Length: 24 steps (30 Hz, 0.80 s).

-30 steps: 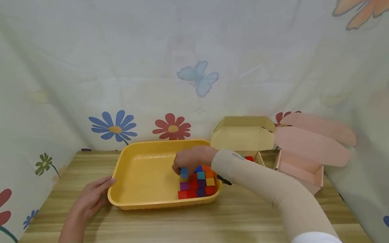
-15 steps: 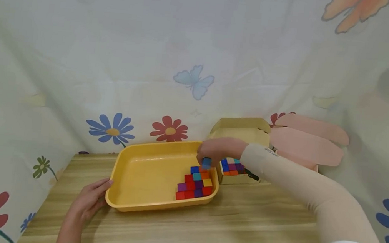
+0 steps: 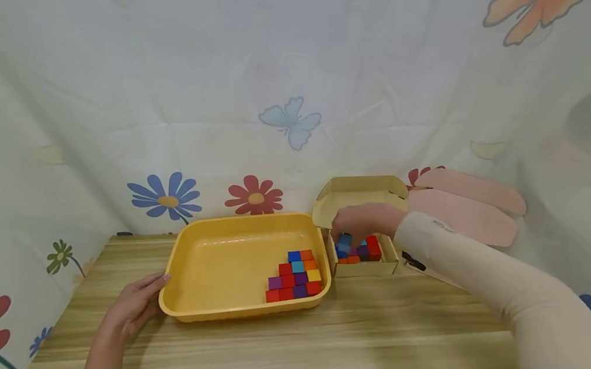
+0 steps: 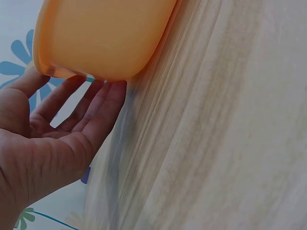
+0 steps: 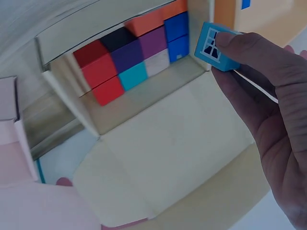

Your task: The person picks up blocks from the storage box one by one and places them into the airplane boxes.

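Note:
In the head view, my left hand [image 3: 133, 305] is at the left end of a yellow tray [image 3: 210, 312]. The left wrist view shows its thumb at the tray rim [image 4: 37, 48] and the fingertips against the outer wall below. My right hand [image 3: 363, 218] is over a small cream cardboard box [image 3: 364, 269] with its lid up. Between thumb and fingers it pinches a light blue cube [image 5: 230, 62] with a white printed pattern, held by the box's side wall. Inside the box lie red, purple, blue, orange and turquoise cubes [image 5: 153, 43]; a pale cube [image 5: 157, 63] sits among them.
Several coloured cubes [image 3: 295, 278] stand in rows at the tray's right end. A pink cardboard box with a raised lid [image 3: 462, 214] stands right of the cream box, partly behind the right sleeve [image 3: 458, 254]. A flower-printed cloth [image 3: 216, 130] hangs behind the wooden table [image 3: 270, 358].
My right hand has lifted the light blue cube from the tray and carried it right, over the cream box. The left hand stays at the tray's left end.

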Each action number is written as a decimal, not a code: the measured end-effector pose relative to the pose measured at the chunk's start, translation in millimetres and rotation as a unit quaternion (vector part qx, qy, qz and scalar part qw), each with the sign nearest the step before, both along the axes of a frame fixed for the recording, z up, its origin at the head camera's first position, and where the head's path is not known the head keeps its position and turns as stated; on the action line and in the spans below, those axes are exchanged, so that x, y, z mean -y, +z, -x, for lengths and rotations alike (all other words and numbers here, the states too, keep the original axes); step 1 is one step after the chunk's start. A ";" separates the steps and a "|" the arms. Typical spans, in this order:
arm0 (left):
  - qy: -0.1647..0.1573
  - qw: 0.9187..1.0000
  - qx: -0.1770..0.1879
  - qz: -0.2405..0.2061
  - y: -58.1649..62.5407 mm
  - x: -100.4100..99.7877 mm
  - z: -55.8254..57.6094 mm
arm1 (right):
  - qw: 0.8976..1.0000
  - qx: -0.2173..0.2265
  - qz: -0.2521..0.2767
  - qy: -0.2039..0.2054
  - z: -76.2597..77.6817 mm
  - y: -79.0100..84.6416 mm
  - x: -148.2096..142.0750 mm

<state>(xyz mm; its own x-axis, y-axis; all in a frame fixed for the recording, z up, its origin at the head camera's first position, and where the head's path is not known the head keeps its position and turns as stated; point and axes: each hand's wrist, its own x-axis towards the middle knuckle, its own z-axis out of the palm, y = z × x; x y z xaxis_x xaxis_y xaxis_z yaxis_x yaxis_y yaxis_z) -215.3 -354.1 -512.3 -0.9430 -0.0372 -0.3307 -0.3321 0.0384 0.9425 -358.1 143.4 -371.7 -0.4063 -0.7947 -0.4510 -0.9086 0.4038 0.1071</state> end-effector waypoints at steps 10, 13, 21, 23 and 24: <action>0.005 1.000 0.011 -0.006 -1.4 -3.7 1.0 | 0.997 0.048 -0.040 -0.048 10.3 -14.4 -27.6; 0.005 1.000 0.010 -0.012 -2.0 -2.2 0.2 | 0.996 0.062 -0.040 -0.054 12.6 -20.0 -35.7; 0.006 1.000 0.005 -0.017 -0.2 0.6 0.1 | 0.986 0.096 0.015 -0.136 14.2 -31.7 -53.2; 0.005 1.000 0.007 -0.016 -0.3 0.5 0.4 | 0.982 0.106 0.024 -0.155 13.6 -35.4 -55.9; 0.005 1.000 0.009 -0.014 -0.3 0.3 0.3 | 0.981 0.108 0.029 -0.157 13.3 -37.3 -56.4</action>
<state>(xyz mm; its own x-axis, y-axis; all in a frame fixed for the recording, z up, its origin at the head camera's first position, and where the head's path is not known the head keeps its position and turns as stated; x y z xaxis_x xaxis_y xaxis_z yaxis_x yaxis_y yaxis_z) -215.6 -354.5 -512.5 -0.9364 -0.0366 -0.3489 -0.3494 0.0084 0.9369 -371.4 199.8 -409.1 -0.5348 -0.6722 -0.5119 -0.7374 0.6672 -0.1058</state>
